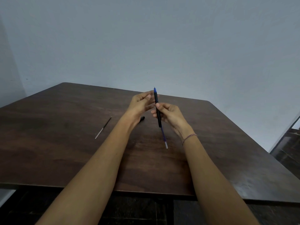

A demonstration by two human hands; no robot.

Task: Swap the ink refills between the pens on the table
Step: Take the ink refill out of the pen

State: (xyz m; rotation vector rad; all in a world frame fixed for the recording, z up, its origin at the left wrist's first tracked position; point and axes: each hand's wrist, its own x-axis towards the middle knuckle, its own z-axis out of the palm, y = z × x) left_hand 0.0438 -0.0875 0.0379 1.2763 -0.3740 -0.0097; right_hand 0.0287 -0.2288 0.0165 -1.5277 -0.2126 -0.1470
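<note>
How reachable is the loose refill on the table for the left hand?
Probably yes: the loose refill lies uncovered left of the left hand, nothing between them; that hand need only leave the pen.

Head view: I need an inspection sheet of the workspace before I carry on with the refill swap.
Surface: dark wooden table, rounded far corners.
Job's things: pen held up with its blue tip on top, blue refill sticking out of its lower end; loose refill lying on the table at left; black part on the table behind the left wrist.
Clutter: nothing seen.
Grippers: right hand grips the pen mid-barrel; left hand at the pen's upper end, grip unclear.
Cables: nothing seen.
Surroundings: plain wall; dark floor; bracelet on the right wrist.
</note>
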